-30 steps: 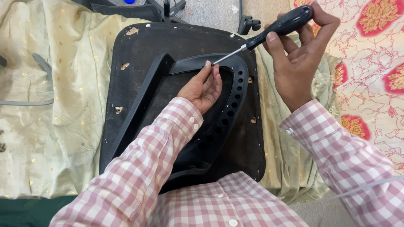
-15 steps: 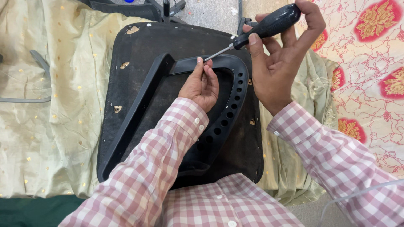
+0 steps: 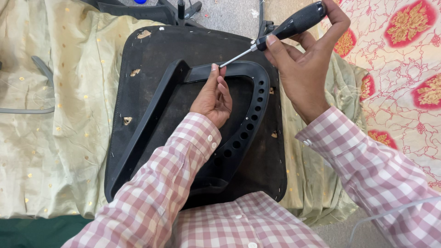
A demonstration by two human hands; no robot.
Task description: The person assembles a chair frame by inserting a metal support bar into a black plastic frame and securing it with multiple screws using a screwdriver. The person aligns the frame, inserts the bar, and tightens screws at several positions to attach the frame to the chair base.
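The right hand (image 3: 305, 76) is wrapped around the black handle of a screwdriver (image 3: 280, 32), thumb pressed near the collar where the metal shaft begins, holding the tool slanted from the two o'clock corner of the view down toward the centre. The shaft's tip meets the top bar of a black plastic frame (image 3: 243, 133), right where the left hand (image 3: 213, 96) reaches up from six o'clock; that hand's fingertips are pinched together at the tip, though whether they hold a small screw is too fine to tell. The frame is a rounded triangular loop with a row of round holes along its right-hand side, running toward five o'clock. It lies on a black seat panel (image 3: 151, 59), a flat, roughly square board with small staples along its edges and a few torn patches showing tan material underneath. The panel fills the middle of the view and rests on a pale green cloth (image 3: 59, 138) dotted with gold, spreading out to nine o'clock. At three o'clock lies a white fabric (image 3: 404, 82) printed with red and gold flowers. Both arms wear pink-and-white checked sleeves. At twelve o'clock, parts of a black chair base (image 3: 138, 9) sit on grey floor.
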